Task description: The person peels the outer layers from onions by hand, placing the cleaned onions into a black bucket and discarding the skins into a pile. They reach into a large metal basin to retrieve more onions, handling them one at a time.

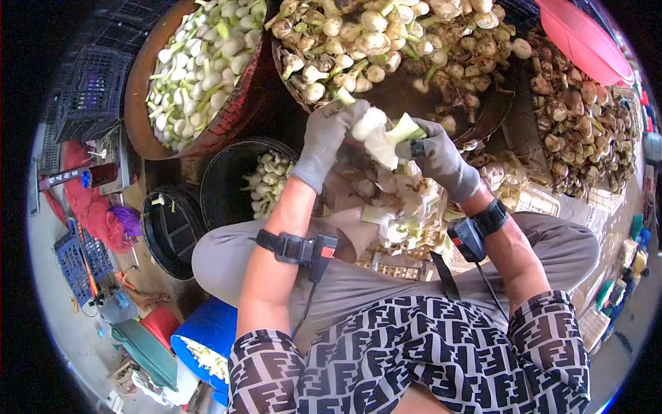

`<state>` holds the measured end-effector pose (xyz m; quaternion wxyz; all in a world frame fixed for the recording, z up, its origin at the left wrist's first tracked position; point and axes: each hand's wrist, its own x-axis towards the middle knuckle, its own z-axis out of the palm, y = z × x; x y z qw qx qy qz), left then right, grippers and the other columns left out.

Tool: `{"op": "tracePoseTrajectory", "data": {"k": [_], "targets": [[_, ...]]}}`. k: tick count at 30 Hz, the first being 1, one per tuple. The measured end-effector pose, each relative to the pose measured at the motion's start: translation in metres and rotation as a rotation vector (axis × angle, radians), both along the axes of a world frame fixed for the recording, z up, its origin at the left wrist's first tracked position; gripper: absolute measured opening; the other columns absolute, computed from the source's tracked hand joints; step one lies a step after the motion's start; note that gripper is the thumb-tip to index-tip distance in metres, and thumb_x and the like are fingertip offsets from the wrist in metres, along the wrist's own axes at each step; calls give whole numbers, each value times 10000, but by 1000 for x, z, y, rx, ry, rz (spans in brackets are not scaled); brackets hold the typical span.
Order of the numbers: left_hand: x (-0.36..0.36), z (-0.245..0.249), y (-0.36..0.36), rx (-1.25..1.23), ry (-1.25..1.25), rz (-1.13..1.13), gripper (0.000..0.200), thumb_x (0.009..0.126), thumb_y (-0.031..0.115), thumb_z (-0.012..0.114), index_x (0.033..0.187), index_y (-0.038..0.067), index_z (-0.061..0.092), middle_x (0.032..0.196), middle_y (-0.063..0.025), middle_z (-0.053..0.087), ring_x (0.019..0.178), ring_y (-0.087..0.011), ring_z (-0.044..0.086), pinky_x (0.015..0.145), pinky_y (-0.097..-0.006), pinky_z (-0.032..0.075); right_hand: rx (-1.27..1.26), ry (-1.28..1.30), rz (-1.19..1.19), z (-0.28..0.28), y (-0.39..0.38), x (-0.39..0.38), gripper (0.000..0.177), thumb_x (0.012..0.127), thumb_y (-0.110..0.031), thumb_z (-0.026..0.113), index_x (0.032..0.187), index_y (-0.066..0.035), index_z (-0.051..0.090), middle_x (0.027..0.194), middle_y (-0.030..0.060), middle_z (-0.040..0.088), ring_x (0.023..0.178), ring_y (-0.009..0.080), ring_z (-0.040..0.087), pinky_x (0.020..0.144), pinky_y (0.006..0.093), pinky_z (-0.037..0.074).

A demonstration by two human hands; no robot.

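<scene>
Both hands are working close together above a loose heap of pale, papery peelings (pixel 414 207): the left hand (pixel 324 141), in a grey glove, is pinching a smooth white rounded bulb (pixel 370 124), and the right hand (pixel 445 162), gloved alike, is gripping a flared white husk with a pale green stem (pixel 407 130) just beside it. Glare and the overlapping fingers are making the join hard to read, so the husk may or may not be touching the bulb. Beyond them, a wide round basin (pixel 386 103) is holding brown-skinned bulbs, while a rust-brown round tub (pixel 140 103) on the left is holding clean white ones; a round black bucket (pixel 224 181) is standing nearer the left knee with more bulbs inside. Since the bulb is looking slick and the glove fabric is covering the fingertips, it could be slipping out under an uneven squeeze and dropping among the peelings, where its similar colour would be hiding it. A hard twist on the stem could be tearing the husk raggedly or bruising the white flesh. The thin black cord (pixel 491 283) hanging from the right wrist's strapped box (pixel 467 239) could be snagging if that arm were swinging wide.
</scene>
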<state>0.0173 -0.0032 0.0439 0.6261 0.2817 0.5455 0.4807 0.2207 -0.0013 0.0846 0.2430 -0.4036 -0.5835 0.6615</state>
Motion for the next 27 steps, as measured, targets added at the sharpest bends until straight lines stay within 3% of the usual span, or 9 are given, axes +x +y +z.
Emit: {"op": "tracePoseTrajectory", "data": {"k": [3, 5, 7, 9, 11, 14, 21, 24, 27], "targets": [[-10, -18, -2, -5, -64, 133, 188, 824, 81, 598, 969, -35, 623, 869, -56, 646, 755, -82, 570, 695, -204, 444, 468, -20, -85, 3, 1, 12, 205, 786, -97, 621, 961, -2, 574, 874, 34, 621, 774, 102, 575, 667, 228, 464], [-25, -37, 3, 45, -164, 289, 153, 818, 58, 605, 940, -30, 632, 838, -52, 653, 716, -77, 570, 661, -200, 447, 395, -78, -170, 12, 4, 39, 188, 817, -127, 608, 945, 9, 587, 871, 38, 628, 768, 133, 589, 649, 244, 488], [-11, -1, 3, 52, 73, 272, 142, 802, 114, 645, 858, -16, 652, 802, -47, 656, 657, -83, 572, 605, -222, 455, -287, -86, -2, 6, 10, 48, 270, 791, -120, 636, 1028, -4, 580, 909, 64, 640, 813, 157, 599, 700, 275, 493], [-8, -4, 6, 69, 298, 157, 186, 792, 171, 669, 822, -12, 657, 786, -49, 659, 642, -91, 578, 585, -237, 459, 366, -727, 482, 16, -9, 34, 324, 724, -234, 630, 1024, -111, 624, 932, 155, 637, 865, 306, 615, 775, 360, 473], [0, 6, 3, 87, 611, 39, 260, 739, 275, 717, 798, 26, 668, 764, -84, 659, 621, -129, 595, 564, -272, 460, 417, -485, 192, -19, -3, 29, 335, 696, -219, 623, 1013, -110, 628, 923, 151, 638, 876, 311, 607, 771, 362, 473], [14, 12, -4, 165, 820, -59, 199, 732, 256, 706, 777, 66, 668, 745, -107, 625, 635, -199, 605, 588, -311, 462, 262, -592, -48, 3, 13, -10, 329, 683, -195, 606, 1003, -127, 635, 892, 136, 641, 862, 293, 611, 772, 360, 475], [22, 20, -11, 256, 1048, -145, 171, 730, 226, 694, 809, 78, 660, 808, -95, 620, 721, -246, 611, 620, -326, 470, 564, -918, -5, -19, 16, -36, 230, 691, -217, 607, 874, -80, 629, 831, 167, 631, 820, 327, 605, 735, 397, 477], [18, 22, -10, 198, 977, -212, 190, 741, 225, 694, 854, 76, 663, 774, -92, 640, 671, -191, 617, 596, -296, 466, 576, -871, -56, -25, 17, -27, 238, 692, -232, 601, 851, -56, 619, 823, 183, 627, 814, 353, 595, 737, 408, 472], [5, 8, -3, 254, 376, -239, 188, 749, 199, 694, 874, 61, 669, 773, -60, 662, 637, -131, 592, 587, -267, 461, 419, -935, -109, -25, 19, -13, 243, 702, -242, 583, 846, -49, 619, 818, 193, 623, 815, 359, 594, 733, 419, 467]]}}
